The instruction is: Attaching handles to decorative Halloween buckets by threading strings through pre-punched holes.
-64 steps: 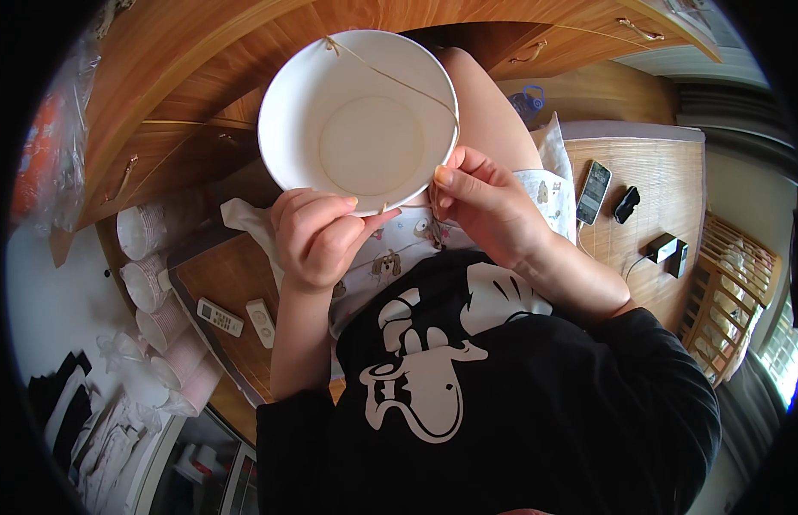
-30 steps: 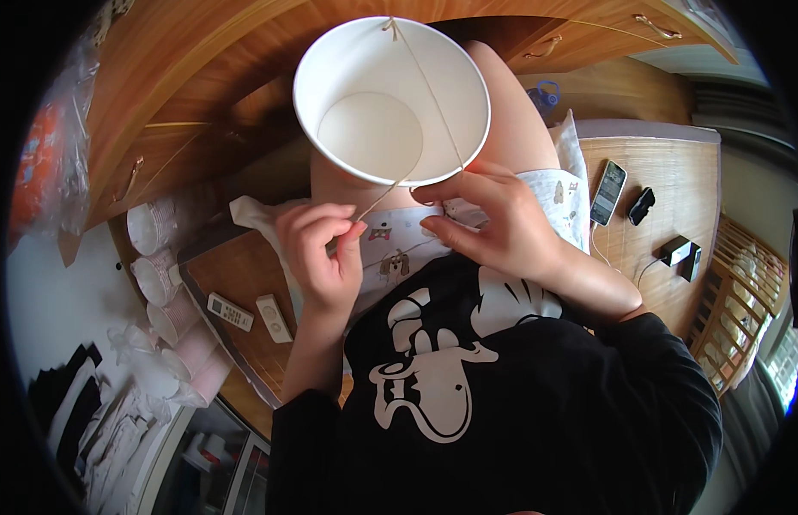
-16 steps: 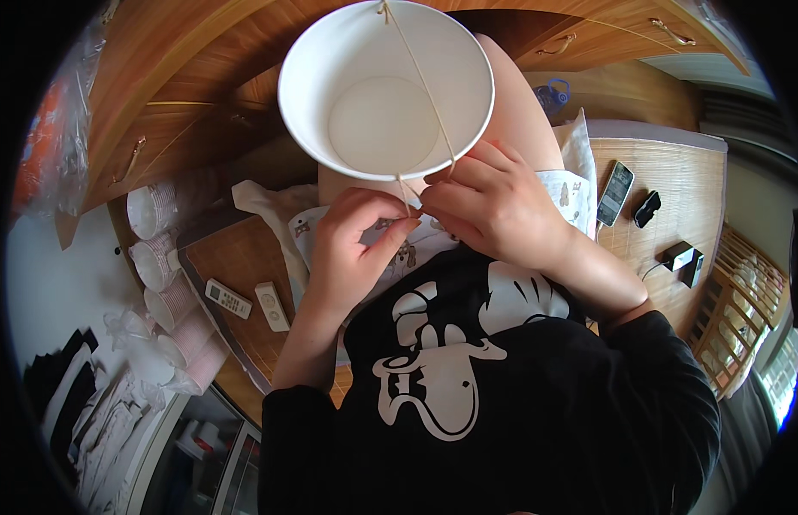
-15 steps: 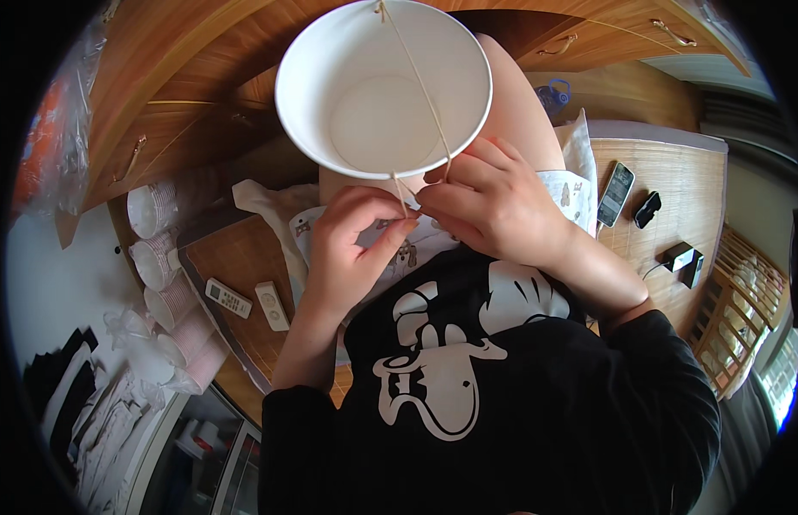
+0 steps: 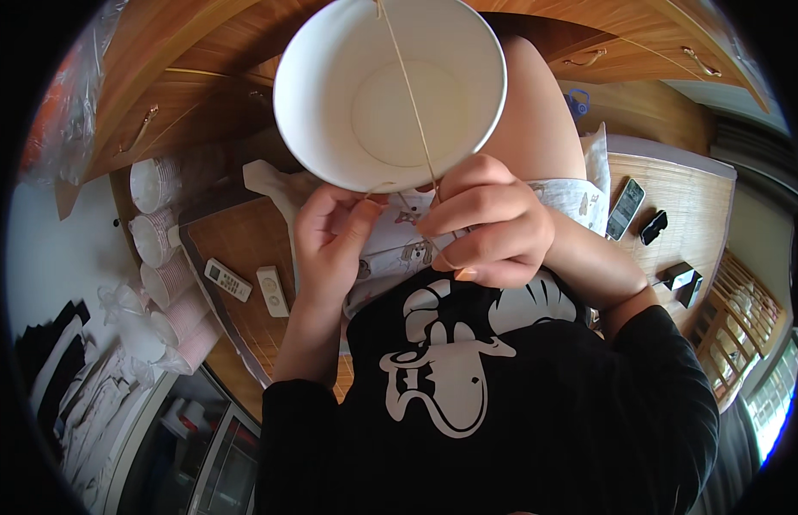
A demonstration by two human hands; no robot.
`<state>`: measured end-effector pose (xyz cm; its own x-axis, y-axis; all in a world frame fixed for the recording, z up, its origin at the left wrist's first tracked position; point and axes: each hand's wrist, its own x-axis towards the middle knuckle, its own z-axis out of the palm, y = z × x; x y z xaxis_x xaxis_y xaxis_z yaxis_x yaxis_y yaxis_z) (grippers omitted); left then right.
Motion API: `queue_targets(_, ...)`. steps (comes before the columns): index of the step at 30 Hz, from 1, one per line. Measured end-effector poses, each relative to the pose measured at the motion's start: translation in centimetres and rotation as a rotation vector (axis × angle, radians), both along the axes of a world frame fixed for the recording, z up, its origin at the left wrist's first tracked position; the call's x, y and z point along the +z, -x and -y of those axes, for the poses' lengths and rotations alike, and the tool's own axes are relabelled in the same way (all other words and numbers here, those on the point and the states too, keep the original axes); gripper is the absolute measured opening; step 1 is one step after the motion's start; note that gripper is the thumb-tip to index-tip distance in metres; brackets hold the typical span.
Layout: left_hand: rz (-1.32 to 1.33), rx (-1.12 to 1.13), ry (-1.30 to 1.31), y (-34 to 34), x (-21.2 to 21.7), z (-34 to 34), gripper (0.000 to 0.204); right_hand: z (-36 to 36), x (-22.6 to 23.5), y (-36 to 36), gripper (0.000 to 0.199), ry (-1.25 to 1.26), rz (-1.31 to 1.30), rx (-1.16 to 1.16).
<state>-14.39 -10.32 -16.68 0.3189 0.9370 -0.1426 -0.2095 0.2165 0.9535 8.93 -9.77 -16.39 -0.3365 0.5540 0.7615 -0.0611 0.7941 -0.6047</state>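
A large white paper tub [image 5: 317,94] tilts its mouth toward me above my lap. From its far rim, a thin tan string [image 5: 411,89] runs across the mouth to the near rim. My right hand [image 5: 493,225] is closed on this string just below the near rim, and a length of it loops down by the thumb. At the near rim's left side, my left hand [image 5: 332,240] pinches with thumb and forefinger at a short piece of string. Its other fingers are curled and partly hidden beneath the tub.
Wooden drawers [image 5: 189,110] stand in front of me. On the mat at left lie a remote control [image 5: 228,280] and a white power strip [image 5: 273,292]; stacked paper tubs [image 5: 155,240] are beyond. At right are a phone [image 5: 626,209] and a black object [image 5: 654,227].
My right hand has turned and drawn the string lower, with a loop now by its thumb. My left hand has moved left, away from the right. The tub has shifted slightly right and nearer.
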Motion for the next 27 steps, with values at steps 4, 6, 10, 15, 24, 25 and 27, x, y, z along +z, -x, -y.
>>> queue_targets(4, 0.079, 0.013, 0.068, 0.7, -0.3, -0.7, 0.020, -1.0, 0.2, 0.2, 0.004, 0.128, -0.069, 0.173)
queue_targets(6, 0.094, 0.018, 0.046, 0.5, -0.8, -1.2, 0.018, -1.2, 0.3, 0.7, 0.006, 0.158, -0.124, 0.117)
queue_targets(10, 0.130, 0.021, -0.026, 0.1, -1.5, -1.7, 0.012, -1.1, 0.2, 1.3, 0.009, 0.103, -0.041, 0.030)
queue_targets(15, 0.130, 0.007, -0.064, -1.0, -1.0, -1.1, 0.012, -0.8, -0.2, 1.1, 0.013, 0.105, 0.012, 0.027)
queue_targets(24, 0.364, 0.114, 0.060, -2.7, -0.3, 0.5, 0.015, 0.5, 1.2, 0.1, 0.013, 0.104, 0.158, -0.088)
queue_targets(25, 0.388, 0.114, 0.067, -2.9, -0.3, 0.7, 0.015, 0.8, 1.2, 0.0, 0.013, 0.114, 0.177, -0.124)
queue_targets(27, 0.373, 0.110, 0.085, -3.2, -0.5, 0.9, 0.014, 1.2, 1.2, -0.1, 0.013, 0.102, 0.200, -0.161)
